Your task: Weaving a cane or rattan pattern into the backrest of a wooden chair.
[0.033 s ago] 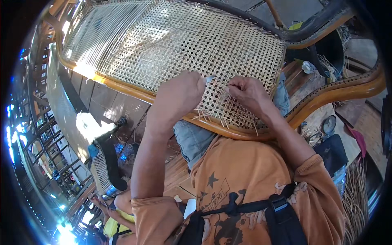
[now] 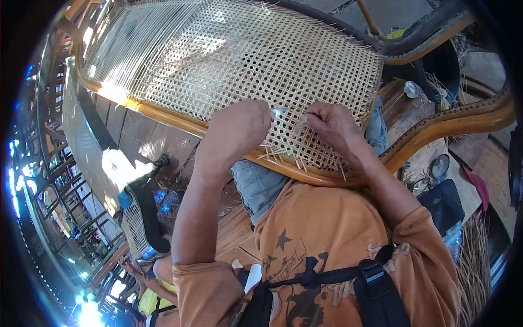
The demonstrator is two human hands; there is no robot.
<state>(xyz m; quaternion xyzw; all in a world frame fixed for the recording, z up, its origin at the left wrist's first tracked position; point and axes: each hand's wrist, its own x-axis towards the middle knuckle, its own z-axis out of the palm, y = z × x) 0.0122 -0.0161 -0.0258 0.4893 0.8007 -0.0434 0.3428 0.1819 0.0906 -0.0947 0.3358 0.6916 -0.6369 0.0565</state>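
Note:
A woven cane panel (image 2: 305, 65) in a curved brown wooden frame (image 2: 174, 121) lies across my lap. Its right part is a close open-hole weave, while the far left end shows only parallel strands. My left hand (image 2: 237, 131) is closed over the panel, with a short, glinting pointed blade (image 2: 278, 113) sticking out past its fingers; any handle is hidden. Just right of the blade, my right hand (image 2: 331, 126) pinches close above the weave. Whether a strand is between its fingertips is too small to make out. Loose cane ends (image 2: 283, 155) stick out along the near edge.
Left of me stands another piece with a dark curved frame (image 2: 143, 210) and cane panel. A person in yellow (image 2: 155, 300) sits at lower left. On the right are a bundle of cane strips (image 2: 474, 261), a dark flat object (image 2: 442, 203), a reddish cloth (image 2: 476, 188) and a dark tub (image 2: 442, 68).
My left hand has shifted slightly toward me, and the blade has dropped a little and catches more light. My right hand stays almost where it was.

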